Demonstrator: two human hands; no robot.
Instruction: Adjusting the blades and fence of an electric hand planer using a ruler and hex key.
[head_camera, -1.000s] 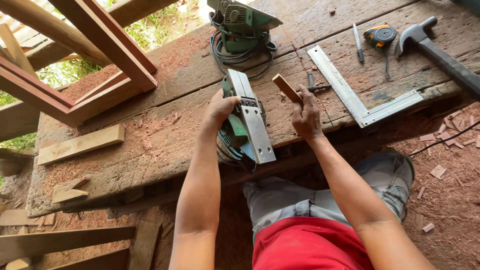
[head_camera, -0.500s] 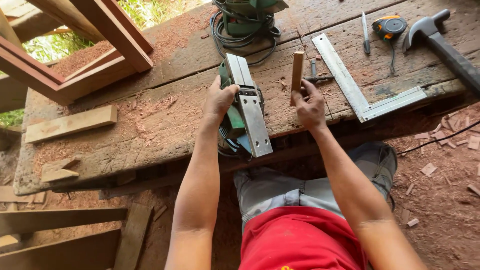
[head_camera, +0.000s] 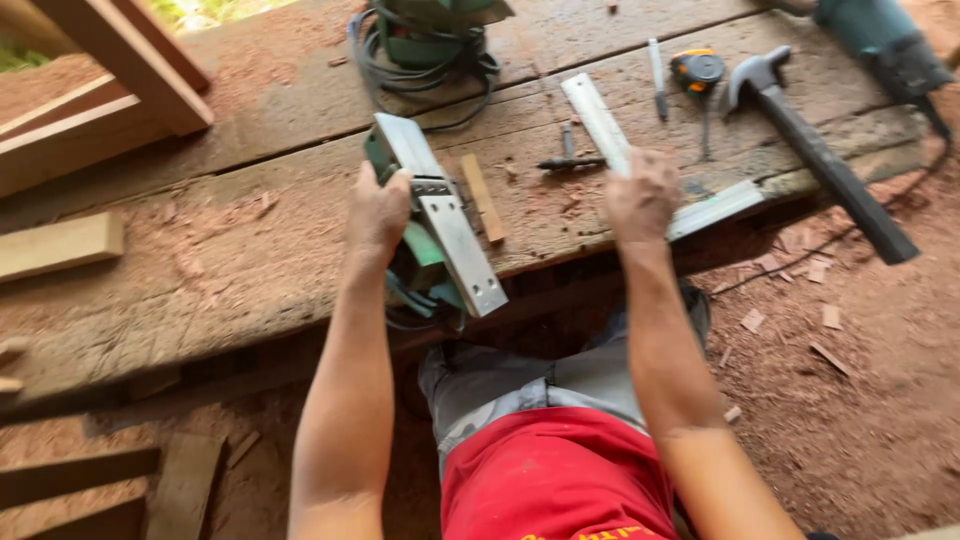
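My left hand (head_camera: 377, 213) grips a green electric planer (head_camera: 440, 230) turned sole-up at the near edge of a rough wooden bench (head_camera: 230, 250). A small wooden strip (head_camera: 482, 197) lies on the bench just right of the planer. My right hand (head_camera: 641, 197) rests on a metal framing square (head_camera: 610, 135), fingers curled over its corner; it covers part of the square. Whether the fingers actually grip the square is unclear.
On the bench lie a hammer (head_camera: 820, 160), a tape measure (head_camera: 697, 70), a pencil (head_camera: 656, 65), a dark screwdriver (head_camera: 570, 161), a coiled cable (head_camera: 420, 60) and another green power tool (head_camera: 880, 40). Wooden frames (head_camera: 110, 90) and an offcut (head_camera: 55, 245) sit left.
My right hand put the wooden strip down beside the planer and moved right onto the framing square. The left hand stayed on the planer. The view shifted closer.
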